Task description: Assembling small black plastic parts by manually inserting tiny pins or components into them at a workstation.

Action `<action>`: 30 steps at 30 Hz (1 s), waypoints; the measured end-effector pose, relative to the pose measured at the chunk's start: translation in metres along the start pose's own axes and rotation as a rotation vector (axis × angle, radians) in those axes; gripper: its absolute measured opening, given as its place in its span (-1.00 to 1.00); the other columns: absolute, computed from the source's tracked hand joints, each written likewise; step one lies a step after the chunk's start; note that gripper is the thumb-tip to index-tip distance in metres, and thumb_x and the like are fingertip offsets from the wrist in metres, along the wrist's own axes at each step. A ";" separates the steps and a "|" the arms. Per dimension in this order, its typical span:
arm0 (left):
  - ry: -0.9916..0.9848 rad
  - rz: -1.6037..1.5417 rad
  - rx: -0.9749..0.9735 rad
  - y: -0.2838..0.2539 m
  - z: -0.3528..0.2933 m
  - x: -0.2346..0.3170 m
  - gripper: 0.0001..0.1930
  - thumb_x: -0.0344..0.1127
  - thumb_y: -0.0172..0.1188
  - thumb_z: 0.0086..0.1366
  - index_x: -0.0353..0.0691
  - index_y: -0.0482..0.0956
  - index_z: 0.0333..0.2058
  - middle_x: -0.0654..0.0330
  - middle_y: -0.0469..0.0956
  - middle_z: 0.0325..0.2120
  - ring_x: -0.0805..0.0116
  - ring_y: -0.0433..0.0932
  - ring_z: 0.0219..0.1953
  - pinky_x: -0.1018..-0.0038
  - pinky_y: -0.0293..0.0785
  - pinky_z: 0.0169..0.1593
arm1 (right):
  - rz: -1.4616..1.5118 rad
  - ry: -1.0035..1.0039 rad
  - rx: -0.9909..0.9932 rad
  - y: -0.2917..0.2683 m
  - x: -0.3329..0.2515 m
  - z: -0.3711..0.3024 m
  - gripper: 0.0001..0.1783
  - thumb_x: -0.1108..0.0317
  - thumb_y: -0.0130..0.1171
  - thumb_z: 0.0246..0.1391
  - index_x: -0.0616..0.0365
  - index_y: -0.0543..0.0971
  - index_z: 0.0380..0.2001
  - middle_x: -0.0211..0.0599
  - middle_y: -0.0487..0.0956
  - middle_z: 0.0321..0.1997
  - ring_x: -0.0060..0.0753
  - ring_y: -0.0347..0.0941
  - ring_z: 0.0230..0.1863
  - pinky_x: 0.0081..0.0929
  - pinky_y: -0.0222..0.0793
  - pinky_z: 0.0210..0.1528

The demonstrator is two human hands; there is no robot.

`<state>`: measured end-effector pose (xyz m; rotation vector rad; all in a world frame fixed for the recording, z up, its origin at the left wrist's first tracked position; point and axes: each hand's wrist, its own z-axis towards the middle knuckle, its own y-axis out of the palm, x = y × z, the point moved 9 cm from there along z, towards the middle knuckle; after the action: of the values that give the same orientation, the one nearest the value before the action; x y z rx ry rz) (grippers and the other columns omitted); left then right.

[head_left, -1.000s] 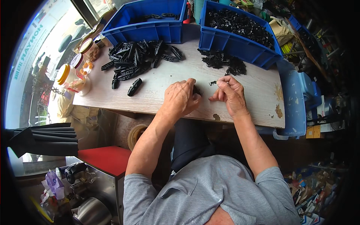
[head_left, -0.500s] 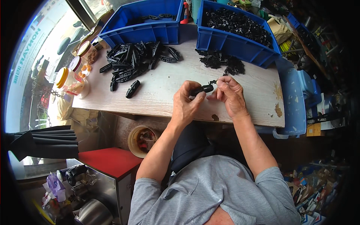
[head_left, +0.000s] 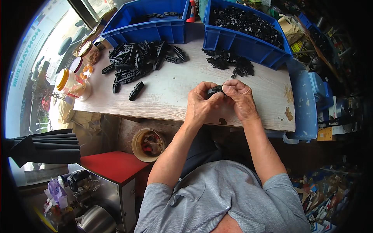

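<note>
- Head view, left hand (head_left: 199, 101): thumb and fingers curled nearly closed about a long black part (head_left: 214, 91), gripping it from its left side
- Head view, right hand (head_left: 243, 101): thumb and forefinger pinched together at the right end of the same part; cannot tell whether a small piece sits between the fingertips, view blocked
- Position of black part: between the two hands, over the near side of the bench (head_left: 167, 95), right of its middle; mostly covered by the fingers
- Far left of bench: heap of long black parts (head_left: 134, 64), lying at mixed angles, several showing slotted faces
- One single black part (head_left: 136, 91) lies apart, just nearer than the heap, tilted
- Right of the heap: loose cluster of small black pieces (head_left: 229, 64), at the foot of the right blue bin (head_left: 248, 43)
- Right blue bin: well filled with small black pieces of like look
- Left blue bin (head_left: 155, 34): stands behind the heap; a few long black parts visible on its floor
- Left edge of bench: three clear jars (head_left: 77, 88), nearest one with a yellow lid
- Below bench, left: round bucket (head_left: 136, 149) with mixed scraps inside, near a red-topped cabinet (head_left: 112, 165)
- Right of bench: light-blue plastic tub (head_left: 305, 106), close against the edge
</note>
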<state>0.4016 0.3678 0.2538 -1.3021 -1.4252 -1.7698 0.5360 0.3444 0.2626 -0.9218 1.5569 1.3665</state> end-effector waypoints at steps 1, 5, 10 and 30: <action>-0.005 -0.006 0.004 0.001 0.000 0.002 -0.84 -0.47 0.32 0.23 -0.36 0.58 -0.23 0.24 0.62 -0.43 0.59 0.54 -0.43 0.64 0.50 -0.34 | 0.013 0.026 -0.012 0.000 0.002 0.001 -0.86 0.36 0.36 0.10 0.14 0.65 -0.29 -0.52 0.61 -0.51 -0.70 0.44 -0.48 -0.66 0.36 -0.34; -0.076 -0.020 0.062 -0.008 -0.002 0.007 -0.87 -0.42 0.30 0.27 -0.36 0.59 -0.28 0.26 0.59 -0.47 0.59 0.52 -0.48 0.64 0.48 -0.37 | -0.018 0.009 -0.061 0.005 0.006 0.002 -0.86 0.37 0.35 0.11 0.15 0.64 -0.27 -0.52 0.58 -0.52 -0.67 0.50 -0.47 -0.68 0.37 -0.38; -0.074 -0.021 0.103 -0.013 -0.008 0.015 -0.88 -0.42 0.28 0.27 -0.36 0.58 -0.33 0.28 0.57 -0.50 0.59 0.48 -0.55 0.65 0.45 -0.42 | -0.006 0.050 0.004 0.015 0.009 -0.004 -0.82 0.31 0.32 0.14 0.15 0.61 -0.26 -0.54 0.55 -0.49 -0.72 0.37 -0.58 -0.72 0.35 -0.41; 0.304 0.436 0.178 -0.015 -0.041 0.046 -0.81 -0.37 0.33 0.25 -0.37 0.59 -0.24 0.17 0.60 -0.42 0.45 0.56 -0.44 0.54 0.52 -0.35 | -0.208 0.043 -0.016 0.018 -0.002 -0.020 -0.62 0.10 0.29 0.14 0.01 0.40 -0.59 -0.54 0.27 -0.78 -0.65 0.28 -0.75 -0.49 0.52 -0.60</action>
<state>0.3558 0.3420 0.2891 -1.0934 -1.0118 -1.4394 0.5177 0.3267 0.2723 -1.0969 1.4399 1.2203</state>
